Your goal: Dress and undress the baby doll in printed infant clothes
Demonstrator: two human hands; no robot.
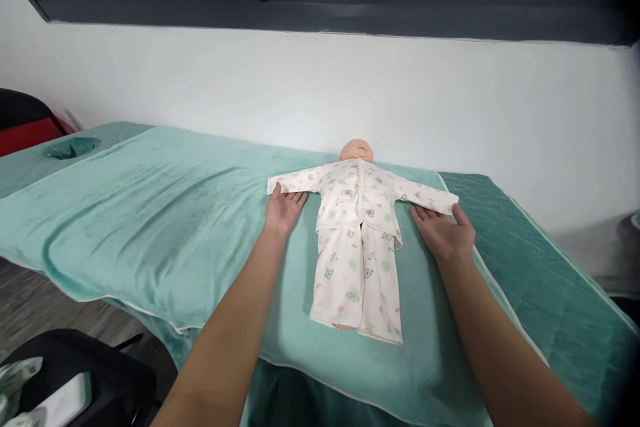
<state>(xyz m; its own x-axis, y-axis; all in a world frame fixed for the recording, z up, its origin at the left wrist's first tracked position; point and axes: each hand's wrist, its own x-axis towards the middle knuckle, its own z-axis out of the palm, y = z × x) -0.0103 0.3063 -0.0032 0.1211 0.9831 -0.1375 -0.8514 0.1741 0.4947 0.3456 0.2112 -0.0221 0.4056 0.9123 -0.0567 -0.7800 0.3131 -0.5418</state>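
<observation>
A baby doll (357, 149) lies on its back, head toward the wall. It wears a white printed long-sleeved top (350, 195) and matching white trousers (340, 280), with the arms stretched out to both sides. My left hand (286, 210) is palm up at the lower edge of the sleeve on the left, thumb by the cuff and fingers apart. At the other sleeve (427, 198), my right hand (445, 230) also lies palm up, its fingers spread along the lower edge and thumb near the cuff. A bit of the doll's feet (344, 327) shows below the trouser hems.
A light green blanket (150, 213) covers the bed, over a darker green quilted cover (540, 267). A face hole (73, 148) is at the far left. A black stool (100, 373) holding a white object (63, 403) stands at lower left. The white wall (210, 80) borders the back.
</observation>
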